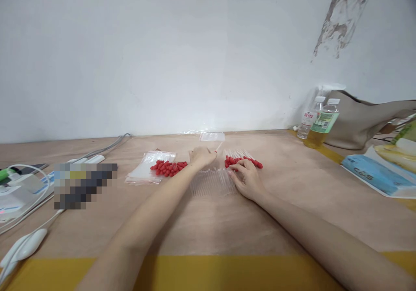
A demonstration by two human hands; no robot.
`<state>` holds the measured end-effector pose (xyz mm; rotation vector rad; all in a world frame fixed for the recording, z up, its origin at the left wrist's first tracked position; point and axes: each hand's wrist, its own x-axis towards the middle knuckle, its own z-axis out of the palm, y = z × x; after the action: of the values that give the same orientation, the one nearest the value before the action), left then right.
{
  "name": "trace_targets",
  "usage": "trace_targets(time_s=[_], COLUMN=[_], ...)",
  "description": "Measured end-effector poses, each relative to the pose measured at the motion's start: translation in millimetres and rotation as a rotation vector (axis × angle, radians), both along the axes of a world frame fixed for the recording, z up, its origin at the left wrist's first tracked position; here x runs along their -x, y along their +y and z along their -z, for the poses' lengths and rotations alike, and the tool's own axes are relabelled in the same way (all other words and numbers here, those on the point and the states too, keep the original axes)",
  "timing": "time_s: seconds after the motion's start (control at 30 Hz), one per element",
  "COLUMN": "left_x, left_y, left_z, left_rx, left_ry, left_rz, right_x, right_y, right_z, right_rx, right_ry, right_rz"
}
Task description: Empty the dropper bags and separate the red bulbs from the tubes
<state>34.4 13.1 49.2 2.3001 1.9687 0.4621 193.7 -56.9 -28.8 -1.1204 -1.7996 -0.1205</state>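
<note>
My left hand (200, 155) is closed on a thin pale stick with a red end (216, 152), its shaft pointing away toward the wall. Below it lies a row of thin clear plastic tubes (208, 183), side by side. My right hand (248, 179) rests at the right end of this row, thumb and fingers pinched together; what is between them is too small to tell. Just beyond it lies a bunch of pale sticks with red ends (240, 158). Left of my left forearm sits a heap of red pieces (167, 168), partly on a stack of clear plastic bags (143, 169).
A small clear bag (212, 136) lies by the wall. At right stand two bottles (320, 124), a grey bag (347, 122) and a blue tissue pack (373, 174). Chargers and cables (26, 191) fill the left side, beside a blurred-out object (86, 187).
</note>
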Motion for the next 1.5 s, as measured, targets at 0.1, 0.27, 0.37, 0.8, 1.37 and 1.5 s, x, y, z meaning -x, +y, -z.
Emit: trace_targets(time_s=[0.1,0.27,0.37,0.8,1.37,1.5], left_x=[28.0,68.2,75.4,75.6,61.1,62.4], left_y=[-27.7,-70.4,-76.7,-76.5,-76.5,-80.5], left_z=[0.6,29.8,46.4,57.5,54.8,50.5], left_rx=[-0.149,-0.487,-0.557,-0.675,-0.643,-0.634], left_ry=[-0.027,0.017,0.008,0.009,0.196,0.235], left_rz=[0.085,0.428,0.433,0.547,0.786,0.811], right_x=[0.4,3.7,5.3,19.2,17.3,15.4], right_y=[-2.9,-11.1,-12.9,-19.9,-14.4,-19.0], right_z=[-3.4,-8.4,-7.1,-12.5,-0.5,-3.9], right_rx=[-0.045,-0.039,-0.018,-0.237,-0.304,-0.318], right_ry=[0.042,-0.062,-0.091,-0.505,-0.477,-0.518], right_rz=[0.011,-0.075,-0.119,-0.132,-0.343,-0.358])
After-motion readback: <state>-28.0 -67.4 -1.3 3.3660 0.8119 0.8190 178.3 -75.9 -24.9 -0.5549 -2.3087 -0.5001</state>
